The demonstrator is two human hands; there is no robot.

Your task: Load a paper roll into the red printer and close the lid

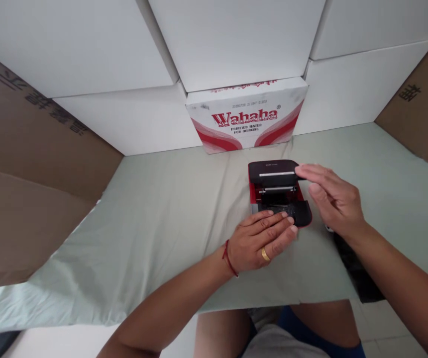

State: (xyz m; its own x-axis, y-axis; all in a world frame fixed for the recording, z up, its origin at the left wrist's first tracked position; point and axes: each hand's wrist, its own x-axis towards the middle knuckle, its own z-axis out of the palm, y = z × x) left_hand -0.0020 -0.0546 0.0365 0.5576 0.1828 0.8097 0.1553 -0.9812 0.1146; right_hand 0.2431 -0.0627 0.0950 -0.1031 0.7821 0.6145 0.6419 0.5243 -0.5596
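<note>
A small red and black device [273, 171] lies on the green cloth with its middle open, showing a metal rod across a dark cavity. My left hand [264, 239], with a gold ring and a red string bracelet, rests on the device's near black flap, its fingers stretched out side by side. At the right, my right hand [331, 196] touches the right edge of the far black part with its fingertips; its fingers are extended and its thumb stands apart. What lies under the left fingers is hidden.
Behind the device stands a white and red Wahaha carton [249, 124]. White boxes [232, 40] form a wall at the back. Brown cardboard [31, 184] flanks the left, more cardboard [423, 109] the right. A black item [358, 268] lies partly under the right forearm.
</note>
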